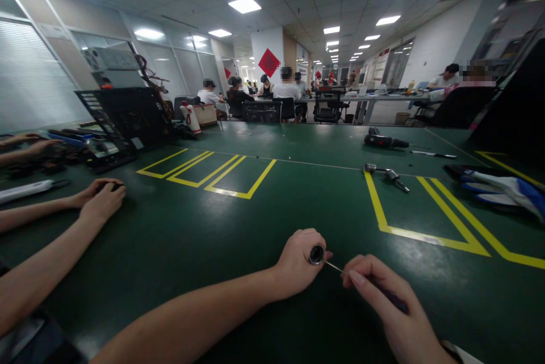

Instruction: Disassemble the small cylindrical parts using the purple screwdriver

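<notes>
Holds a dark round piece in the left hand, fingers closed around it, with its shiny ringed opening turned toward the head camera. Pinches a thin metal rod between thumb and fingers of the right hand, grip closed, with the rod slanting across the gap toward the round piece. Cannot tell about contact between rod tip and ring — too small to make out. Has both hands near each other, low over the near side of the green table.

Shows farther off to the right a jointed metal tool at the top of a yellow tape outline, with a black power tool beyond it and a slender silver tool near that one. Has blue-and-white gloves at the far right.

Includes at left a co-worker's hands, close together around something small and dark — unclear in kind — near a long white object. Shows beyond the table seated people, office chairs and a red diamond-shaped sign on a white wall.
</notes>
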`<state>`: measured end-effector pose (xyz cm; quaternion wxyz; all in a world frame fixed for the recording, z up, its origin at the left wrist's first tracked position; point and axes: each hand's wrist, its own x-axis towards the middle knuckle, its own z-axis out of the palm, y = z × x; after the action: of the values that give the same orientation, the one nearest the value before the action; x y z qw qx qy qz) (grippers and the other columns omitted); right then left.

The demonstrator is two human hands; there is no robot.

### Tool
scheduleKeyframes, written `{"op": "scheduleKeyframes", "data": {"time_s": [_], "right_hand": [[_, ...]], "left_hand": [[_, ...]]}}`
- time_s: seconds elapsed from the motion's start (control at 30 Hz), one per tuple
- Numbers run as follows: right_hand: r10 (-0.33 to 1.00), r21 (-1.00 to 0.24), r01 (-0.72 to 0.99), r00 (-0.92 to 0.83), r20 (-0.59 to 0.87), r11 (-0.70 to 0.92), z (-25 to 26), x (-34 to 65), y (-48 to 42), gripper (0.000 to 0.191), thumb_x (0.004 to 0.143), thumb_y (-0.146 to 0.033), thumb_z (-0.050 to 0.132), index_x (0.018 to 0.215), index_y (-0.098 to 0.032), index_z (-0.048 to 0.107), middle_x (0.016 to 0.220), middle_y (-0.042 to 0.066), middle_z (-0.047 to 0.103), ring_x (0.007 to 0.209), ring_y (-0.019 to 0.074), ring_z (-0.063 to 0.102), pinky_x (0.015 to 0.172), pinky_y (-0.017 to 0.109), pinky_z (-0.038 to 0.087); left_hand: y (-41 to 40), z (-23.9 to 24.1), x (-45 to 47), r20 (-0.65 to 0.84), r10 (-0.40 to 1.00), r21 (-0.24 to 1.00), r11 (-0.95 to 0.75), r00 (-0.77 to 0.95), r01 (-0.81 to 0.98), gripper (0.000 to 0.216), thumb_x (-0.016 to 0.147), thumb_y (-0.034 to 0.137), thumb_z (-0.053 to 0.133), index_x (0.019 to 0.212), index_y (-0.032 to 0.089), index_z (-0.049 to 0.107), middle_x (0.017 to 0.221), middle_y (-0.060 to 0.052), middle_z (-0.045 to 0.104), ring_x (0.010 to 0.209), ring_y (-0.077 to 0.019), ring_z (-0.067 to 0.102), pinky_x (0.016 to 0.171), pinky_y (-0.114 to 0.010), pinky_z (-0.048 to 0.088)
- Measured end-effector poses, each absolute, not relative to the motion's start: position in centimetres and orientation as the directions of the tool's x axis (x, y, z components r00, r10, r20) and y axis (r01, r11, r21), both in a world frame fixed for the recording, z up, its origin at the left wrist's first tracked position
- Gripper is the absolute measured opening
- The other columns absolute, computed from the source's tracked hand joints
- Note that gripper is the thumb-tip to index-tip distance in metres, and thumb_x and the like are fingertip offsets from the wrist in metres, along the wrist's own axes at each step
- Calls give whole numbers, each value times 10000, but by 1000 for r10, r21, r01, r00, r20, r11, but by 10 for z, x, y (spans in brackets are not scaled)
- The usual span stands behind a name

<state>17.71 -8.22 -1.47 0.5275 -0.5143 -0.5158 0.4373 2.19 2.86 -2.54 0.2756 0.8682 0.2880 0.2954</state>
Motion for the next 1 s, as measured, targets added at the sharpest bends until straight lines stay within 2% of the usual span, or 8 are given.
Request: {"op": "scheduleKeyframes", "data": {"time_s": [0.1, 0.33, 0.43, 0.6, 0.67, 0.77, 0.9, 1.0], "right_hand": [[993, -996, 17, 85, 84, 83, -15, 177, -81, 244, 846, -410, 547, 716, -222, 632, 753, 17, 593, 755, 194, 534, 689, 311, 395], [990, -963, -271, 138, -42, -3, -6, 172, -76, 229, 809, -367, 586, 647, -210, 626, 702, 22, 606, 712, 190, 532, 679, 318, 418], [988, -964, -265, 148, -38, 3, -6, 172, -76, 232, 812, -372, 578, 653, -211, 629, 700, 23, 605, 711, 192, 532, 675, 321, 421], [989, -997, -18, 130, 70, 73, -13, 177, -79, 230, 826, -395, 579, 698, -215, 643, 741, 19, 603, 758, 197, 540, 696, 313, 402], [991, -997, 9, 106, 84, 83, -15, 178, -80, 231, 831, -396, 574, 705, -216, 643, 747, 18, 603, 763, 198, 541, 698, 313, 399], [992, -996, -74, 121, 44, 53, -12, 177, -78, 234, 829, -385, 571, 691, -209, 637, 734, 21, 604, 753, 199, 541, 711, 322, 405], [988, -965, -257, 134, -77, -40, -5, 174, -75, 236, 821, -368, 568, 667, -202, 633, 715, 32, 614, 722, 197, 535, 686, 329, 419], [985, -949, -308, 127, -114, -70, -4, 173, -74, 224, 823, -361, 565, 676, -207, 636, 723, 32, 623, 720, 195, 535, 677, 328, 423]], "left_hand": [[29, -25, 21, 364, 665, 656, -680, 652, 328, 196, 791, 215, 610, 644, 164, 491, 672, 26, 512, 633, -104, 478, 628, -234, 379], [28, -23, 22, 381, 651, 677, -680, 657, 282, 211, 791, 232, 608, 633, 161, 487, 655, 23, 499, 611, -103, 469, 593, -227, 374], [28, -24, 22, 393, 642, 674, -688, 659, 269, 197, 788, 220, 611, 644, 160, 491, 662, 23, 504, 620, -102, 475, 603, -227, 372], [28, -23, 22, 344, 653, 641, -688, 674, 340, 179, 793, 209, 609, 660, 163, 500, 675, 27, 515, 636, -104, 478, 623, -236, 366], [27, -22, 22, 331, 652, 628, -692, 683, 356, 184, 793, 207, 609, 654, 163, 497, 671, 30, 510, 634, -104, 475, 627, -239, 365], [27, -21, 22, 330, 653, 637, -687, 682, 350, 180, 797, 218, 603, 659, 164, 500, 678, 29, 512, 639, -104, 476, 632, -238, 372], [27, -20, 22, 336, 647, 665, -678, 685, 315, 187, 783, 205, 606, 643, 163, 490, 667, 24, 504, 626, -107, 473, 610, -233, 375], [27, -20, 23, 356, 640, 672, -682, 681, 289, 191, 775, 190, 610, 637, 162, 481, 661, 25, 497, 618, -105, 469, 601, -230, 368]]}}
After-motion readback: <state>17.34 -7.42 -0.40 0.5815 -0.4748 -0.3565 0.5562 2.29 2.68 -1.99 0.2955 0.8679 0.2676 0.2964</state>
